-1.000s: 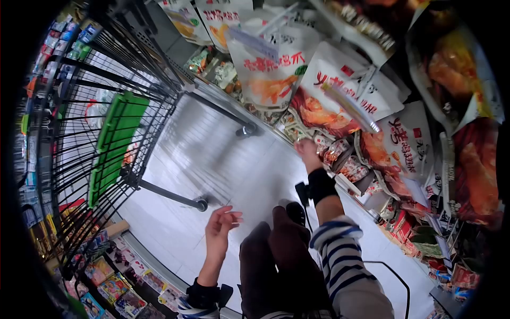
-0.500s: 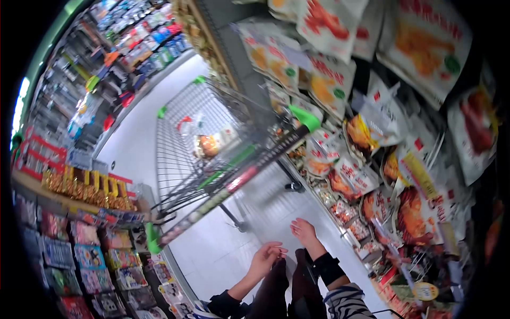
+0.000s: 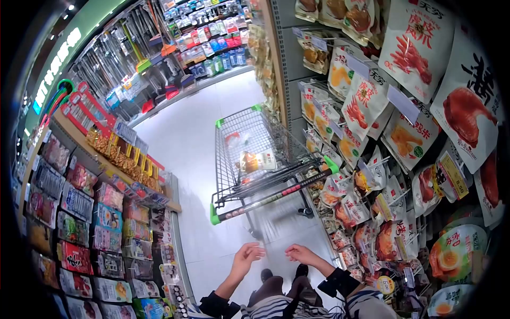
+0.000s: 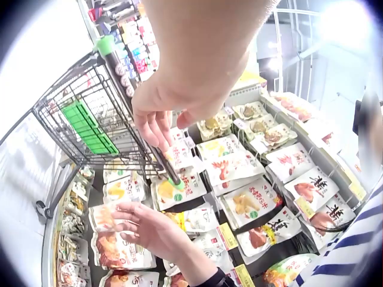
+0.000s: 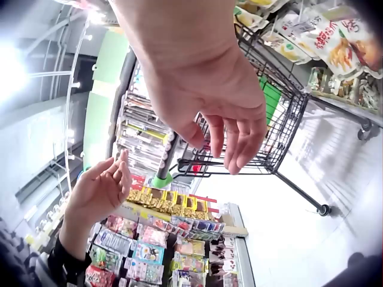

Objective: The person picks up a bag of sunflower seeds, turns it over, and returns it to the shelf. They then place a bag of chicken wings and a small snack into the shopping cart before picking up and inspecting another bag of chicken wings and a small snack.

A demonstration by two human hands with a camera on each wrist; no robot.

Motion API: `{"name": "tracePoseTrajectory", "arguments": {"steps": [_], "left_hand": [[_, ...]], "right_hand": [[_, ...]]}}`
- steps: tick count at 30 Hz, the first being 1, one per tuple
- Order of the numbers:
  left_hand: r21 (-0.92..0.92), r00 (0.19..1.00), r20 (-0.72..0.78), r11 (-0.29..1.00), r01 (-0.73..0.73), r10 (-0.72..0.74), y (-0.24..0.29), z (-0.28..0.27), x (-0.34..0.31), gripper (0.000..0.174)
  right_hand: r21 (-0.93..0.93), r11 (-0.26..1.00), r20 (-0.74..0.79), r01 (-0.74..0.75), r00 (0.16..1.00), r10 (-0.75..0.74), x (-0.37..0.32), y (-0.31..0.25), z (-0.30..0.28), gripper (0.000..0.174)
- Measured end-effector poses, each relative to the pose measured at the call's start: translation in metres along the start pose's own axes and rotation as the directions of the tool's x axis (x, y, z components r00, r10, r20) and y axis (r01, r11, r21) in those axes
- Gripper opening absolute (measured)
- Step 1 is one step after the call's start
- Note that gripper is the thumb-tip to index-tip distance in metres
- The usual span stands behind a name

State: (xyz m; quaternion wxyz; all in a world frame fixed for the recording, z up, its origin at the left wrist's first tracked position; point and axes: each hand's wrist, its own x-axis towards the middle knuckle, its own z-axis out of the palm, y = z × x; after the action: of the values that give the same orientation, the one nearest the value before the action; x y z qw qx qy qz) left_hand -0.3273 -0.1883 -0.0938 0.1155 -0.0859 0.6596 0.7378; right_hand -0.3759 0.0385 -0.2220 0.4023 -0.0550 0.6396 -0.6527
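The person (image 3: 273,309) before me wears a white top (image 4: 350,254) with dark-blue stripes, a plain grey area showing farther up the right sleeve (image 3: 366,305). Snug black bands (image 3: 341,280) encircle the wrists behind the left hand (image 3: 245,259) and right hand (image 3: 303,254). Dark trousers (image 3: 268,288) and dark shoes (image 3: 302,270) complete the attire.

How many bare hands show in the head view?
2: the left hand and, beside it, the right hand, both short of the cart handle. None seems hidden.
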Motion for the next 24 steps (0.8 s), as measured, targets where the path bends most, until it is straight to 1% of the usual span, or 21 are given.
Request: {"name": "tracePoseTrajectory", "arguments": {"steps": [3,5,6,9,13,14,17,19,21,24], "left_hand": [[0.0,0.995,-0.102,1.0,-0.006,0.006,0.018,-0.025,-0.021,0.023],[-0.02,0.985,-0.173,1.0,0.001,-0.004,0.023,-0.045,-0.032,0.023],[-0.022,0.98,-0.197,0.999,-0.035,0.03,0.024,-0.057,-0.036,0.026],[-0.037,0.971,-0.235,0.998,-0.055,0.045,0.024,-0.102,-0.043,0.027],[-0.042,0.972,-0.226,0.997,-0.07,0.059,0.034,-0.168,-0.058,0.028],[-0.049,0.969,-0.235,0.995,-0.082,0.069,0.037,-0.188,-0.062,0.029],[-0.069,0.962,-0.261,0.992,-0.103,0.081,0.045,-0.244,-0.073,0.03],[-0.068,0.951,-0.298,0.992,-0.107,0.082,0.051,-0.281,-0.079,0.031],[-0.062,0.951,-0.3,0.994,-0.093,0.07,0.054,-0.313,-0.082,0.032],[-0.057,0.954,-0.295,0.996,-0.07,0.05,0.054,-0.351,-0.08,0.032]], "right_hand": [[-0.158,0.986,0.054,0.044,0.998,-0.036,0.003,-0.016,0.019,0.019],[-0.223,0.965,0.089,0.136,0.989,-0.119,0.01,-0.034,0.039,0.019],[-0.253,0.951,0.107,0.18,0.982,-0.157,0.012,-0.048,0.052,0.018],[-0.277,0.926,0.144,0.255,0.964,-0.222,0.018,-0.094,0.097,0.021],[-0.239,0.92,0.125,0.31,0.95,-0.287,0.046,-0.123,0.165,0.02],[-0.23,0.924,0.123,0.305,0.951,-0.283,0.054,-0.127,0.182,0.019],[-0.089,0.945,0.045,0.314,0.949,-0.311,0.081,-0.131,0.23,0.019],[-0.117,0.951,0.014,0.287,0.958,-0.287,0.093,-0.141,0.253,0.018],[-0.162,0.953,-0.002,0.257,0.965,-0.26,0.103,-0.154,0.273,0.016],[-0.131,0.958,-0.028,0.256,0.965,-0.262,0.123,-0.16,0.291,0.015]]}}
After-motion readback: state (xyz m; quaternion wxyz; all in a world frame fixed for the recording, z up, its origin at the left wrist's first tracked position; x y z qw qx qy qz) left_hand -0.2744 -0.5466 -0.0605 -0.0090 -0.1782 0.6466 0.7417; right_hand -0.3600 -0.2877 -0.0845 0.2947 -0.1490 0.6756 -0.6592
